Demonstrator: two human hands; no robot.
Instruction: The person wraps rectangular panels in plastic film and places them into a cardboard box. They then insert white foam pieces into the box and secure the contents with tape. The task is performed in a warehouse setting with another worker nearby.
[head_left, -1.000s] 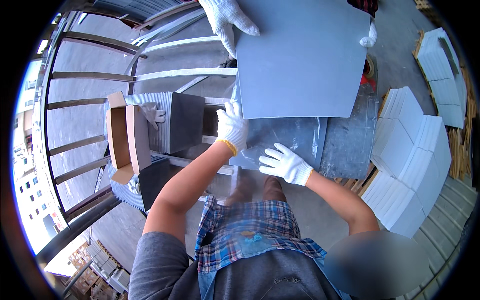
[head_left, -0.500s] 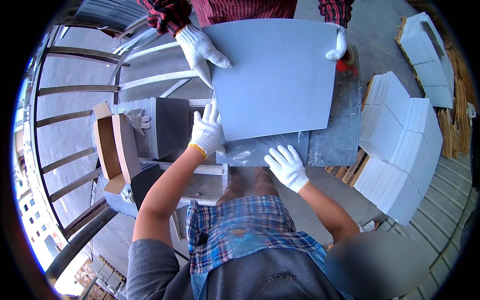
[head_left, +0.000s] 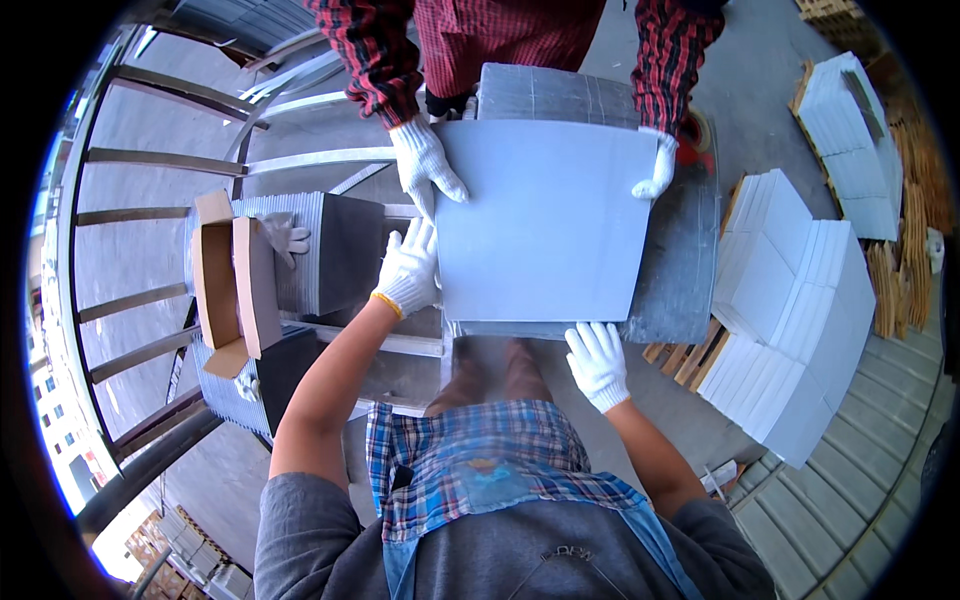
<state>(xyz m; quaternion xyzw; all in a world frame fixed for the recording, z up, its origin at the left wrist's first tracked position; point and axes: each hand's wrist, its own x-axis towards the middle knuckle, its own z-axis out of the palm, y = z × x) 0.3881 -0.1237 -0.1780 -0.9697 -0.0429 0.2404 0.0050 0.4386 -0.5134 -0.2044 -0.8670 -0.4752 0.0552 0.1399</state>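
A flat light grey panel (head_left: 545,220) lies over a dark work table (head_left: 675,290), its near edge close to the table's front. My left hand (head_left: 408,272), in a white knit glove with a yellow cuff, is open with fingers outstretched along the panel's left edge. Also gloved in white, my right hand (head_left: 598,365) lies flat and open at the near edge, right of its middle, fingertips at the border. Across the table, a co-worker in a red-black checked shirt holds the panel's sides with a gloved left-side hand (head_left: 425,170) and right-side hand (head_left: 655,165).
To the left stand ribbed stacks of grey panels (head_left: 350,255), an open cardboard box (head_left: 240,290) and a loose white glove (head_left: 285,238) on a metal frame (head_left: 165,160). White stacked boards (head_left: 790,310) rest on pallets at right. A tape roll (head_left: 697,135) sits by the table's far right.
The panel has come toward me and straightened, covering the clear-filmed sheet at the table's front. The co-worker's hands moved with it. My right hand has shifted slightly right and nearer to me.
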